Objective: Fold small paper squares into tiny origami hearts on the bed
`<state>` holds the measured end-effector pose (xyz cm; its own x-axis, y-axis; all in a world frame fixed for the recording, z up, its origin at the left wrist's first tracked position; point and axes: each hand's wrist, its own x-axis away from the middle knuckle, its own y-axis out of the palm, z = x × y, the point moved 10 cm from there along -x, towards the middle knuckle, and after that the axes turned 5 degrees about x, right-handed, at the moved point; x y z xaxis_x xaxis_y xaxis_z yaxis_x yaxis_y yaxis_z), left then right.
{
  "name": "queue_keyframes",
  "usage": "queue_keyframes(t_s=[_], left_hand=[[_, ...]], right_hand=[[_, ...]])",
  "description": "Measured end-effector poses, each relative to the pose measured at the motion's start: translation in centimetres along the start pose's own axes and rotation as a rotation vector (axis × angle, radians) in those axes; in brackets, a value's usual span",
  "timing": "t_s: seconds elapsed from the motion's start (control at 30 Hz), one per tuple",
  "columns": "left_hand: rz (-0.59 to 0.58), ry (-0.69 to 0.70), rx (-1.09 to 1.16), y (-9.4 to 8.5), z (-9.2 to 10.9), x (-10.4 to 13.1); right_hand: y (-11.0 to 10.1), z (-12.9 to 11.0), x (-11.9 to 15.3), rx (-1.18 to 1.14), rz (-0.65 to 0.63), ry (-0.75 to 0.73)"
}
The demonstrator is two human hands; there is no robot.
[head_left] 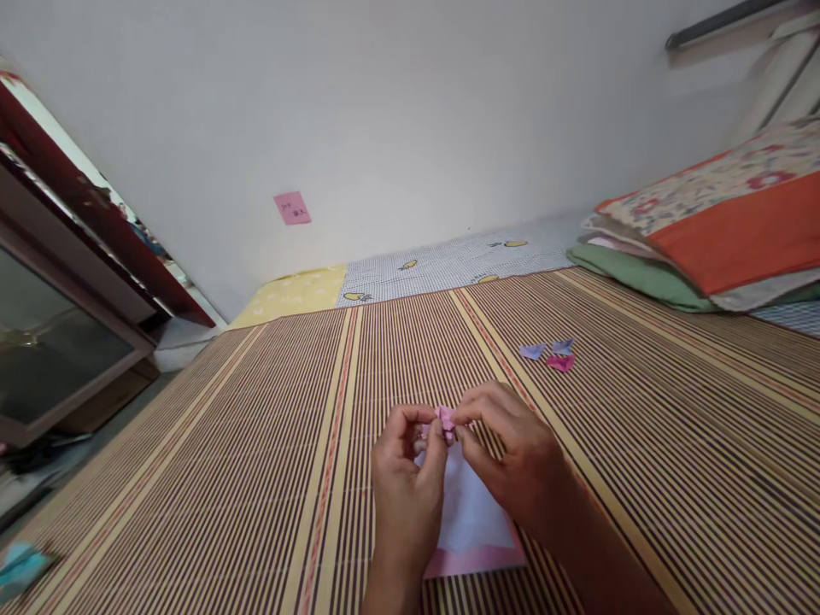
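Note:
A small folded pink paper (pixel 445 418) is pinched between the fingertips of both hands. My left hand (pixel 410 470) grips its left side with thumb and index finger. On its right side, my right hand (pixel 512 444) holds it with thumb and fingers closed. Beneath the hands lies a white sheet with a pink border (pixel 474 512), partly covered by them. Farther back to the right are two folded bluish papers (pixel 532 351) (pixel 563 346) and a folded magenta paper (pixel 560 363).
A striped woven mat (pixel 275 427) spreads under everything. Folded bedding (pixel 717 231) is stacked at the right. Against the wall (pixel 397 111) lies patterned cloth (pixel 436 260); a pink note (pixel 292 207) is stuck above. A turquoise item (pixel 22 568) sits at the lower left.

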<state>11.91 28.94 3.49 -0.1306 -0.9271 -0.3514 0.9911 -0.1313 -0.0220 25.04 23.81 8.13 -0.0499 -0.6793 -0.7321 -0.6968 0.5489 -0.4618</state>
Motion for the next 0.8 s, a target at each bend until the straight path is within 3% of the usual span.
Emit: queue_keyframes(t_s=[0.2,0.5,0.7,0.8], left_hand=[[-0.057,0.099,-0.090,0.5,1.5,0.1],[-0.106,0.178,-0.114,0.7,2.3,0.1],[-0.140,0.264,-0.162,1.3,3.5,0.4],[-0.139,0.219,-0.117,1.3,3.1,0.3]], right_hand=[[0.0,-0.9,-0.1,0.073,-0.060,-0.084],[-0.1,-0.5,0.0,-0.080,-0.139,0.005],[-0.3,-0.6,-0.2,-0.046,-0.096,0.006],[-0.1,-0.6,-0.3,-0.085,-0.109,0.010]])
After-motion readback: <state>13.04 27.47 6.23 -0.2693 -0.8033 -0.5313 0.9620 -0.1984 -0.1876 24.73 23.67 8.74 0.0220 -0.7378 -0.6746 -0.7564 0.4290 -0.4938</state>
